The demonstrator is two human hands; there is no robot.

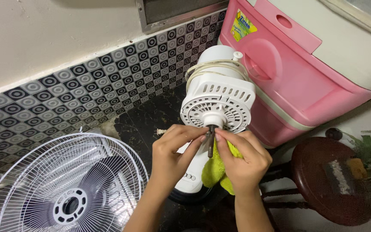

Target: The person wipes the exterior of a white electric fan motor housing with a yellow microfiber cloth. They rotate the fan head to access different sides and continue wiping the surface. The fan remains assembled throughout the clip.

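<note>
A person's hands met at the dark motor shaft (pixel 211 141) of a white fan motor housing (pixel 218 101), tipped forward with its grille off. The left hand (pixel 172 152) pinched the shaft near its base, apparently steadying it, while the right hand (pixel 241 159) clutched a yellow cleaning cloth (pixel 214 172) against it. The removed white fan guard (pixel 65 184) lay nearby; a pink cooler box (pixel 297 81) stood just beside the housing.

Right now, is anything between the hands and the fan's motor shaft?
Nothing visible. The left hand and right hand are both at the shaft, fingertips on either side of it. The yellow cloth sits in the right hand, below and beside the shaft, not covering it.
</note>
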